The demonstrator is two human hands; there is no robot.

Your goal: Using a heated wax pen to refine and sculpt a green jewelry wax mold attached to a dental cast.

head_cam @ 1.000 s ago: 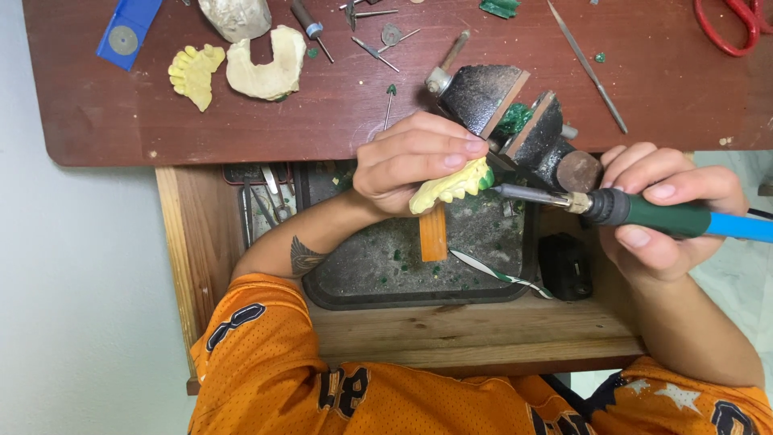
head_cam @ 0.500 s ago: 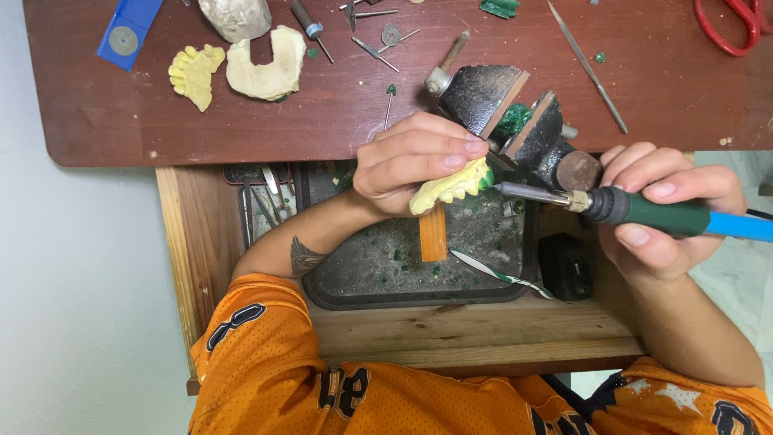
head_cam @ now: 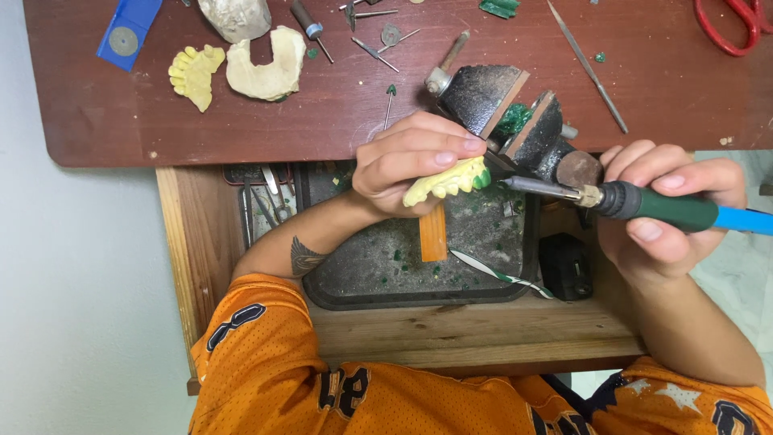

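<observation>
Holding yellow cast (head_cam: 447,180) in left hand (head_cam: 407,161), fingers curled over top, thumb under; green wax at cast's right end. Cast sits mid-frame, just above dark tray (head_cam: 386,278), touching tool tip. Gripping green-handled tool (head_cam: 644,203) in right hand (head_cam: 656,213) at 3 o'clock, fist closed round handle, metal tip pointing to 9 o'clock and meeting cast's green end. Blue cable end running off frame at 3 o'clock. Vise (head_cam: 515,121) at 12 o'clock from cast, dark jaws tilted, green lump between them. Orange wood peg (head_cam: 432,234) standing just below cast, at 6 o'clock, over tray. Tray speckled with green crumbs, sitting in open wooden drawer (head_cam: 181,242). Striped strip (head_cam: 499,275) lying on tray at 5 o'clock from cast. Black box (head_cam: 565,266) in drawer right of tray. Reddish bench (head_cam: 201,133) across top. Second yellow cast (head_cam: 193,74) and pale cast (head_cam: 266,68) at 10 o'clock, side by side, nearly touching. Blue card with disc (head_cam: 127,32) at far 10 o'clock. Burs (head_cam: 378,40) scattered at 12 o'clock. Thin metal rod (head_cam: 588,68) at 1 o'clock. Red scissors (head_cam: 737,24) at 2 o'clock corner, partly cut off. Orange jersey (head_cam: 338,379) at 6 o'clock.
</observation>
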